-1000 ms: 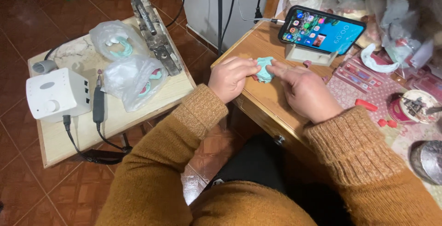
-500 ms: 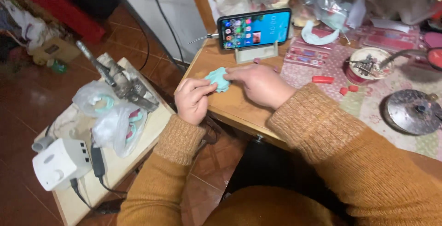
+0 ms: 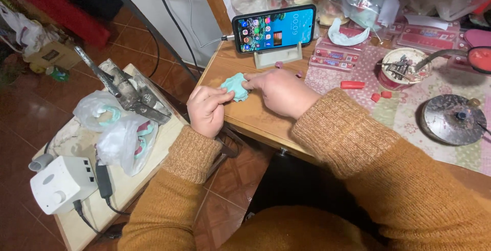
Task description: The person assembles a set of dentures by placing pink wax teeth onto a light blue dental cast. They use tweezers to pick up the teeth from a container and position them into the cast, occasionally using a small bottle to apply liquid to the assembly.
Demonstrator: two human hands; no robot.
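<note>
Risk: teal lump (image 3: 235, 86), pinched btwn left hand (image 3: 205, 110) & right hand (image 3: 280, 92) fingertips over the wooden desk (image 3: 240, 115) edge, could slip w/ a loose grip & drop to floor.

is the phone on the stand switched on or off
On. The phone stands sideways in its stand, screen lit with rows of coloured icons.
</note>
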